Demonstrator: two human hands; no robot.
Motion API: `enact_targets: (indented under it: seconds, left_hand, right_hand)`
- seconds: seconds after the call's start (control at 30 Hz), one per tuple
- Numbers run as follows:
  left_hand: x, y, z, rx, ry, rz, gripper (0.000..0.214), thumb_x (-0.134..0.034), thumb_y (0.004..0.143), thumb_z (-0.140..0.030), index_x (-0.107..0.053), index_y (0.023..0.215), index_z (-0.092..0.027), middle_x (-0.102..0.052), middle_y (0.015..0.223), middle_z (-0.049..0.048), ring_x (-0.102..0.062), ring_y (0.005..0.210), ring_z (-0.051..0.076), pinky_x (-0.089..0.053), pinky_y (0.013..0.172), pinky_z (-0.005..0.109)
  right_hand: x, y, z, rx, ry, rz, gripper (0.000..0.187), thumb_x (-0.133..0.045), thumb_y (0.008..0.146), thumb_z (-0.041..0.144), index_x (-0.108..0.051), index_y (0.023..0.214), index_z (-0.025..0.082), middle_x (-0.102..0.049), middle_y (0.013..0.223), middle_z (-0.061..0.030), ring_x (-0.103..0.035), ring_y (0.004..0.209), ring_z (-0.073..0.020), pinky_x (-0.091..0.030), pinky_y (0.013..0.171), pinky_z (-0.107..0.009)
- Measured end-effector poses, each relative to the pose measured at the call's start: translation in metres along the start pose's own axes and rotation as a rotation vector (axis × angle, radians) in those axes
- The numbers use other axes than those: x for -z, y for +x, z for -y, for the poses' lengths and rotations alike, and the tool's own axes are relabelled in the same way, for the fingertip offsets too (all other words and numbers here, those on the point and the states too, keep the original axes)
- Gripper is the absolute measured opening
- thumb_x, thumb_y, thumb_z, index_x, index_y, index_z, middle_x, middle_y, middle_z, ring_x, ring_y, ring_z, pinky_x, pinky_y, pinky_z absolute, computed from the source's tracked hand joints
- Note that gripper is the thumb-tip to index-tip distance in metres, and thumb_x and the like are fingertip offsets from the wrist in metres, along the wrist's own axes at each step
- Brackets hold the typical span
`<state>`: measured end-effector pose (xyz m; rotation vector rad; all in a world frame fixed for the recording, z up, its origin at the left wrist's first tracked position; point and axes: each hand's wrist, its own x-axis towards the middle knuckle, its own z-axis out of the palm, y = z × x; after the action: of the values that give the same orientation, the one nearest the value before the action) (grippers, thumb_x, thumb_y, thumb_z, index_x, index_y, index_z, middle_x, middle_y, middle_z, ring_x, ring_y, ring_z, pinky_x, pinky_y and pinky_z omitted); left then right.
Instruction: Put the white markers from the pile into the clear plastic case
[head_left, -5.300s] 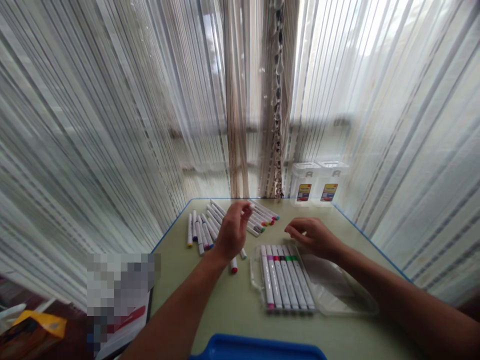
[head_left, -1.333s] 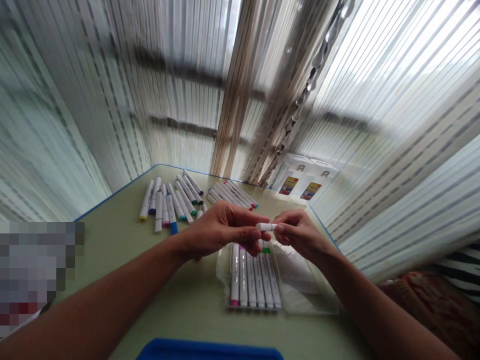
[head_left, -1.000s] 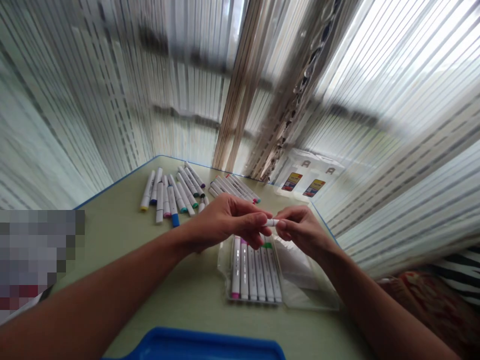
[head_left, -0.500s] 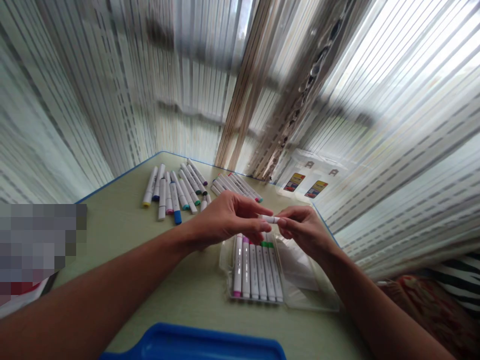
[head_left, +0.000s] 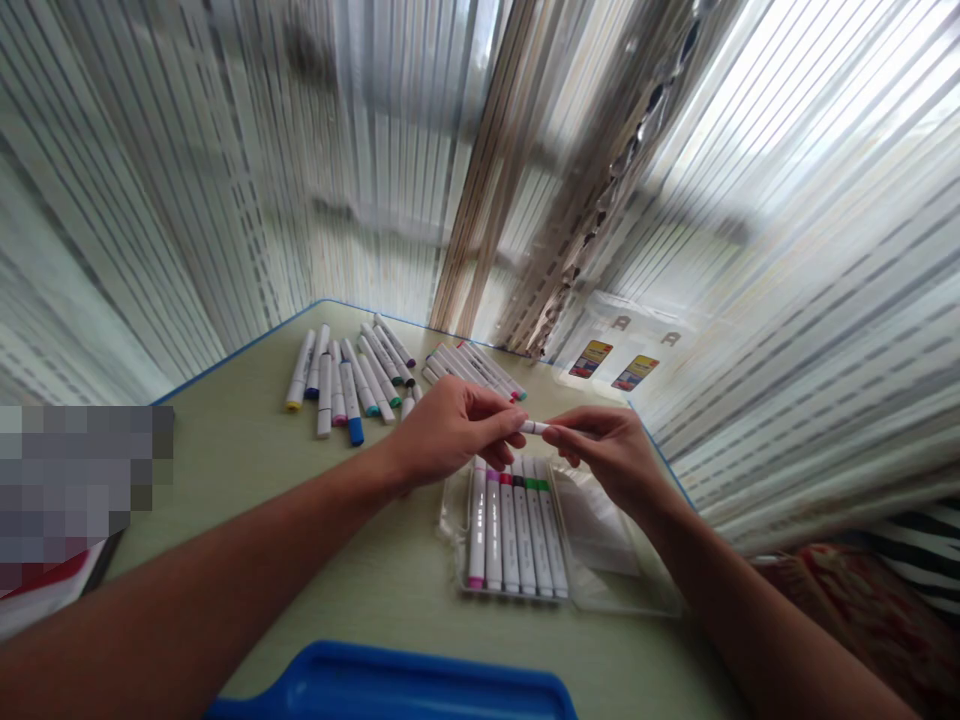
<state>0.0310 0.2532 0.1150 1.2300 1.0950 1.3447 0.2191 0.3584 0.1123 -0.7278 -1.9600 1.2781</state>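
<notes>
Both hands meet above a clear marker case (head_left: 600,560) on the green table (head_left: 247,470). My left hand (head_left: 450,430) pinches one end of a white marker (head_left: 535,428); my right hand (head_left: 607,450) pinches the other end. The marker hangs level between the fingertips. In the case below, several white markers (head_left: 514,520) lie side by side, their caps pink, red, black and green. The right half of the case holds no markers.
Several loose markers (head_left: 352,375) lie in two groups at the far side of the table. Two clear boxes with yellow labels (head_left: 619,365) stand behind the sheer curtain. A blue tray (head_left: 390,685) lies at the near edge. Curtains surround the table.
My left hand lifted a marker from the far group and brought it over the case, where my right hand took its other end. Over the last second the hands barely moved.
</notes>
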Motion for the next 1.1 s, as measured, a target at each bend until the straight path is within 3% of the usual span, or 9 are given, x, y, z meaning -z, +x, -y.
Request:
enact_targets:
  seconds: [0.17,0.57,0.9,1.1]
  left_hand:
    - [0.0025,-0.0005,0.0028,-0.043,0.085,0.028,0.03,-0.075,0.076,-0.024,-0.073,0.1,-0.006,-0.072,0.069,0.0078,-0.067,0.057,0.012,-0.056,0.056,0.021]
    - [0.001,-0.0009,0.003,-0.056,0.195,-0.012,0.022,-0.072,0.077,-0.03,-0.069,0.079,-0.008,-0.068,0.065,0.006,-0.064,0.055,0.013,-0.051,0.052,0.023]
    - [0.0,-0.0026,0.0049,-0.072,0.278,0.036,0.024,-0.07,0.077,-0.028,-0.076,0.09,-0.009,-0.073,0.07,0.0079,-0.065,0.06,0.014,-0.049,0.055,0.021]
    - [-0.0017,-0.0028,0.0034,-0.093,0.305,0.046,0.026,-0.066,0.08,-0.028,-0.075,0.096,-0.009,-0.072,0.07,0.0081,-0.066,0.062,0.015,-0.051,0.059,0.022]
  right_hand:
    - [0.0006,-0.0001,-0.0008,-0.009,0.007,0.012,0.02,-0.086,0.066,0.034,-0.078,0.069,0.016,-0.061,0.048,-0.0003,-0.046,0.042,-0.0078,-0.034,0.04,-0.02]
    - [-0.0022,-0.004,0.0022,0.038,-0.104,0.046,0.024,-0.085,0.066,0.036,-0.078,0.072,0.014,-0.065,0.053,-0.0031,-0.048,0.044,-0.0092,-0.035,0.04,-0.022]
    - [-0.0054,-0.0061,0.0058,0.156,-0.237,0.054,0.02,-0.083,0.069,0.035,-0.078,0.07,0.016,-0.074,0.064,-0.0069,-0.063,0.054,-0.0157,-0.047,0.049,-0.024]
    - [-0.0065,-0.0069,0.0077,0.114,-0.181,0.055,0.021,-0.083,0.068,0.035,-0.077,0.068,0.015,-0.071,0.058,-0.0051,-0.057,0.047,-0.0122,-0.043,0.043,-0.022]
